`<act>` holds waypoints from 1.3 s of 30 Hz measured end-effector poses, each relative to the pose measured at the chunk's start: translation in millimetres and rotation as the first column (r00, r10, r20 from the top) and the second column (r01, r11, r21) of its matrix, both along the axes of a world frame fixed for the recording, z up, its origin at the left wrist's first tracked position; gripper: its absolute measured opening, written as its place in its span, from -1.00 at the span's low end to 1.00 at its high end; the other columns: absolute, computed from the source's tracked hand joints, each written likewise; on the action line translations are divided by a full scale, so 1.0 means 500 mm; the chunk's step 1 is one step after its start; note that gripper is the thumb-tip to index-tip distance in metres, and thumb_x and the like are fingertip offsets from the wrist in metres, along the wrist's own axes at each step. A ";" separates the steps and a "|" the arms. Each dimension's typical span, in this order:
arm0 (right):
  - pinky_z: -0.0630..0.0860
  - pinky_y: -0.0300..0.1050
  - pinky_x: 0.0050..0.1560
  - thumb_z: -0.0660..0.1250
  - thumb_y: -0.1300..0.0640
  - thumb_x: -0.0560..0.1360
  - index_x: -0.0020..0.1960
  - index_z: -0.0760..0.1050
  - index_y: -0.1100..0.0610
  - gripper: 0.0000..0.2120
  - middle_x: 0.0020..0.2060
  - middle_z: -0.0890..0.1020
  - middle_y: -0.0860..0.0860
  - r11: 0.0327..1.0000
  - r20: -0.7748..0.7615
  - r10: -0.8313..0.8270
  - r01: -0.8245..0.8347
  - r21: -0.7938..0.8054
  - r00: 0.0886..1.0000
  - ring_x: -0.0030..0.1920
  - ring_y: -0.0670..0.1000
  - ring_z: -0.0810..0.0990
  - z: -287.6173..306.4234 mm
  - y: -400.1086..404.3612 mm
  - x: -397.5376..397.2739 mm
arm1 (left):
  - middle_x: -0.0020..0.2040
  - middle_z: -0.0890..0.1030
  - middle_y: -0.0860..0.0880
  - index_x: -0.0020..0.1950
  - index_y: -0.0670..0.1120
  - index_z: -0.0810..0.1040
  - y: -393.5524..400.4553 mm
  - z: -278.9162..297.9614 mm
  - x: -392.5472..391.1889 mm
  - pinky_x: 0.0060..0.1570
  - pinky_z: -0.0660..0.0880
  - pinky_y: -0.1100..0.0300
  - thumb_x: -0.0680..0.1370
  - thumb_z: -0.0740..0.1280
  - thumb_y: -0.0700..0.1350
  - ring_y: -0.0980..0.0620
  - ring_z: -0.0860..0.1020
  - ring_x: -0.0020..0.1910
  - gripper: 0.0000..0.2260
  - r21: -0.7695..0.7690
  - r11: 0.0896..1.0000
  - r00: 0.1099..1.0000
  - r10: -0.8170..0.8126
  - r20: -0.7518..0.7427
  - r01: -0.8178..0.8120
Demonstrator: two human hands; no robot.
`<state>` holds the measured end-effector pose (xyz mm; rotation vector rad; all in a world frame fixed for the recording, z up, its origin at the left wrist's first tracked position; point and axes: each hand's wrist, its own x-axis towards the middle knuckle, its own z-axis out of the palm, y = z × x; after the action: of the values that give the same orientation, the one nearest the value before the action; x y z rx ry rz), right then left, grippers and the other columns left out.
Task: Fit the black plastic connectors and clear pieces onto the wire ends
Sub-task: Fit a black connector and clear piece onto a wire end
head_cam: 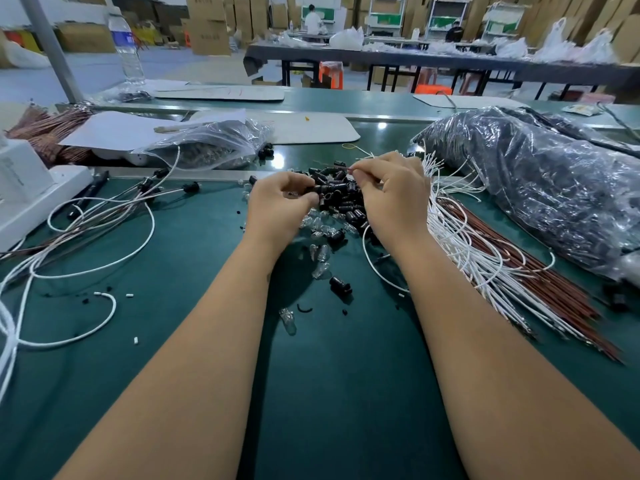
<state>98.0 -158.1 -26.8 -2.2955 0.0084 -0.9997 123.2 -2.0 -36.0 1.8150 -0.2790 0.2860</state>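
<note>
Left hand (278, 206) curled, pinching a black connector (320, 189) at the fingertips; right hand (391, 194) just beside, pinching a thin wire end (341, 167) above it. Pile of black connectors (341, 206) and clear pieces (320, 230) directly beneath, between both hands; loose white and brown wires (485, 251) right of the right hand.

Bright, even overhead light. Glare spots on surface (382, 125) and bag (540, 168). Soft shadows under arms. Wide-angle bending at edges; background soft.

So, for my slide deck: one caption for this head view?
Left hand and right hand join a black connector and wire end above the pile of connectors.
</note>
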 end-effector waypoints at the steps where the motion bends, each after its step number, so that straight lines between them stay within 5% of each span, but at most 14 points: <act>1: 0.29 -0.10 0.08 0.33 0.15 0.55 0.06 0.66 0.06 -0.84 -0.10 0.63 -0.03 0.999 0.007 -0.014 0.014 -0.050 1.000 -0.01 -0.01 0.44 -0.001 0.001 0.000 | -0.11 0.65 -0.06 -0.03 -0.09 0.62 0.003 0.000 0.002 0.02 0.57 0.20 0.45 0.45 -0.29 0.03 0.60 -0.14 -0.85 -0.076 0.997 0.999 0.004 -0.041 -0.007; 6: 0.44 -0.12 0.09 0.19 0.30 0.56 0.16 0.62 0.08 -0.69 -0.03 0.66 0.01 0.997 -0.014 0.080 -0.080 0.022 0.997 0.05 -0.01 0.53 0.000 0.012 -0.012 | -0.22 0.65 -0.10 -0.09 -0.13 0.62 0.008 0.000 0.011 -0.07 0.60 0.24 0.47 0.41 -0.37 0.01 0.59 -0.24 -0.84 -0.365 0.931 0.986 -0.080 -0.147 0.021; 9: 0.40 -0.30 -0.15 0.26 0.23 0.55 0.14 0.62 0.05 -0.76 -0.26 0.54 -0.15 0.981 -0.042 0.116 -0.107 0.163 0.992 -0.26 -0.22 0.46 0.003 0.014 -0.007 | -0.26 0.66 -0.07 -0.06 -0.17 0.61 0.008 -0.001 0.012 -0.12 0.60 0.27 0.48 0.40 -0.37 0.06 0.62 -0.27 -0.87 -0.466 0.882 0.976 -0.158 -0.150 0.071; 13: 0.30 -0.40 -0.37 0.39 0.19 0.50 0.03 0.64 0.12 -0.88 -0.55 0.39 -0.22 0.899 -0.020 0.237 -0.211 0.383 0.971 -0.48 -0.21 0.32 0.006 0.017 -0.006 | -0.28 0.68 -0.04 -0.05 -0.19 0.61 0.003 0.001 0.009 -0.16 0.58 0.29 0.49 0.39 -0.34 0.08 0.65 -0.26 -0.91 -0.500 0.854 0.959 -0.242 -0.145 0.140; 16: 0.36 -0.31 -0.37 0.41 0.15 0.50 -0.12 0.61 -0.01 -0.93 -0.53 0.45 -0.21 0.885 -0.007 0.296 -0.272 0.377 0.955 -0.46 -0.16 0.36 0.011 0.029 -0.012 | -0.29 0.68 -0.06 -0.04 -0.20 0.61 0.000 0.002 0.005 -0.15 0.59 0.29 0.50 0.38 -0.35 0.07 0.65 -0.27 -0.91 -0.524 0.835 0.953 -0.275 -0.130 0.170; 21: 0.50 -0.10 -0.08 0.37 0.06 0.52 -0.10 0.63 -0.08 -0.91 -0.17 0.61 0.05 0.948 0.003 0.130 -0.125 0.293 0.992 -0.17 0.00 0.51 0.005 0.016 -0.003 | -0.20 0.67 -0.07 -0.01 -0.20 0.61 0.004 -0.001 0.009 0.01 0.59 0.22 0.48 0.37 -0.41 0.02 0.64 -0.18 -0.84 -0.588 0.795 0.956 -0.267 -0.119 0.149; 30: 0.34 -0.41 -0.24 0.39 0.14 0.48 -0.15 0.64 -0.07 -0.88 -0.18 0.52 0.00 0.931 -0.003 0.161 -0.151 0.332 0.987 -0.32 -0.15 0.39 0.000 0.013 -0.004 | -0.11 0.64 -0.08 0.00 -0.13 0.55 0.005 -0.002 0.018 -0.02 0.59 0.23 0.49 0.32 -0.45 0.03 0.62 -0.16 -0.76 -0.661 0.739 0.964 -0.250 -0.089 0.130; 39: 0.27 -0.37 -0.28 0.39 0.14 0.50 -0.14 0.61 -0.10 -0.86 -0.31 0.47 -0.05 0.942 0.016 0.197 -0.194 0.273 0.980 -0.34 -0.15 0.36 -0.004 0.021 -0.002 | -0.12 0.65 -0.09 -0.03 -0.16 0.57 -0.002 -0.004 0.014 -0.10 0.58 0.25 0.47 0.36 -0.44 0.04 0.65 -0.18 -0.79 -0.642 0.745 0.951 -0.301 -0.078 0.183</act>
<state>97.1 -147.7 -28.8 -2.0056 -0.0712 -0.8274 130.0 -3.0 -38.0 1.1056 -0.2521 0.0159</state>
